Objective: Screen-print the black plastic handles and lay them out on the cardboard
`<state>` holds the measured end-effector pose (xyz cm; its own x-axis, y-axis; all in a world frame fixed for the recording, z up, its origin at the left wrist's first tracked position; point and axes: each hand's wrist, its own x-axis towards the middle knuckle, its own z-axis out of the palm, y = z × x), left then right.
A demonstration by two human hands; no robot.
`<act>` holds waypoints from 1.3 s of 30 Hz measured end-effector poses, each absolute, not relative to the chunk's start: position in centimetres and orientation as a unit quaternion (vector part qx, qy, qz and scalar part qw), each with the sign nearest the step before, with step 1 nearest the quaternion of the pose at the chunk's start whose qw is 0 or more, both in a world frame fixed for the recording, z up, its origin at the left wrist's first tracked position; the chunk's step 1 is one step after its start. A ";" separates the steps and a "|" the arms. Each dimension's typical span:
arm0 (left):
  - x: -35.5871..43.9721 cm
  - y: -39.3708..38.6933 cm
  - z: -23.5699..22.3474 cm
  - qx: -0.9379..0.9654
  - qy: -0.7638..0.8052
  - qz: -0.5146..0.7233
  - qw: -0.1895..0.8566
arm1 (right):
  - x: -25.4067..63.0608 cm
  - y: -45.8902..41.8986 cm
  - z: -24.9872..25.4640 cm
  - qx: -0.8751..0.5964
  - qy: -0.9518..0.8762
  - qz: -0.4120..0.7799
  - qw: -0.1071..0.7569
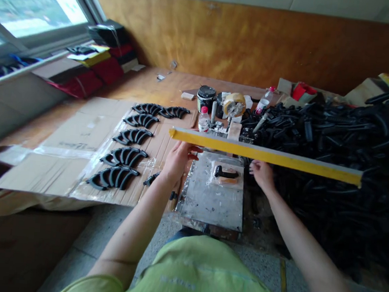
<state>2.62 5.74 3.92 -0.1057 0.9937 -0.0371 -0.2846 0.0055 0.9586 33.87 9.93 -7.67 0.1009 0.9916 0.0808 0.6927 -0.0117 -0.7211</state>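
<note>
Around the grey metal plate (209,207), holding left hand (176,160) at one edge, loosely spread; holding right hand (263,174) just past the other edge, half curled, cannot tell whether pinching anything; with one black piece (228,172) lying between both on a pale block (228,181), with heaped black parts (301,130) at right.

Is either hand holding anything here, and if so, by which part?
It cannot be told: the left hand is at the lower edge of the yellow bar, near its left end, grip unclear. The right hand, below the bar, shows nothing clearly held.
</note>
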 end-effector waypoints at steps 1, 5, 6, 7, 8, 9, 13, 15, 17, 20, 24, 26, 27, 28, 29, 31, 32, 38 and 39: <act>2.9 6.1 3.9 0.381 0.459 0.588 0.547 | 32.8 9.0 -8.6 -0.647 -0.660 0.246 0.291; 3.5 4.4 1.6 0.350 0.484 0.594 0.540 | 29.6 7.0 -9.5 -0.558 -0.785 0.212 0.167; 3.7 3.3 0.6 0.347 0.499 0.566 0.557 | 29.2 6.7 -9.0 -0.550 -0.794 0.206 0.157; 3.9 2.0 -0.4 0.346 0.513 0.524 0.586 | 28.8 6.5 -8.4 -0.545 -0.798 0.205 0.157; 4.1 0.6 -1.5 0.343 0.522 0.473 0.621 | 28.2 6.2 -7.7 -0.537 -0.801 0.208 0.164; 4.3 -0.7 -2.6 0.333 0.527 0.426 0.655 | 27.4 5.9 -7.0 -0.525 -0.806 0.210 0.176; 3.9 -4.0 -6.3 0.232 0.549 0.429 0.679 | 20.7 3.2 -5.5 -0.428 -0.856 0.210 0.200; 1.8 -4.7 -8.0 0.185 0.589 0.486 0.619 | 16.4 1.9 -5.9 -0.362 -0.883 0.226 0.195; -1.6 -5.2 -9.6 0.165 0.639 0.506 0.555 | 12.4 1.6 -7.0 -0.323 -0.895 0.248 0.180; -7.3 -6.1 -12.0 0.178 0.743 0.440 0.471 | 7.8 2.9 -9.4 -0.346 -0.896 0.252 0.118; -12.5 -6.9 -14.6 0.209 0.833 0.300 0.414 | 4.1 5.3 -12.5 -0.421 -0.875 0.237 -0.017; -13.6 -6.7 -15.4 0.216 0.841 0.273 0.414 | 2.8 5.8 -13.4 -0.451 -0.858 0.239 -0.058; -13.9 -6.6 -15.6 0.221 0.845 0.261 0.412 | 2.2 5.8 -13.8 -0.465 -0.849 0.241 -0.068; -14.1 -6.5 -15.9 0.226 0.847 0.248 0.411 | 1.7 5.8 -14.1 -0.481 -0.839 0.243 -0.073; -14.3 -6.4 -16.1 0.230 0.850 0.238 0.410 | 1.2 5.8 -14.3 -0.498 -0.829 0.245 -0.075; -14.4 -6.4 -16.5 0.239 0.853 0.222 0.407 | 0.4 5.7 -14.5 -0.528 -0.808 0.252 -0.071; -14.5 -6.4 -16.6 0.243 0.855 0.218 0.404 | 0.1 5.8 -14.6 -0.539 -0.800 0.255 -0.067; -14.5 -6.8 -17.2 0.252 0.857 0.215 0.394 | 1.1 6.9 -14.7 -0.531 -0.798 0.278 -0.065; -14.5 -6.9 -17.2 0.253 0.857 0.217 0.393 | 1.4 7.1 -14.7 -0.525 -0.802 0.276 -0.070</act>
<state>-14.52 -6.87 -17.25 -0.5629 0.6044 -0.5638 0.2630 0.7776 0.5711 1.41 7.05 -14.75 -0.4381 0.8040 -0.4020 0.8809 0.2950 -0.3700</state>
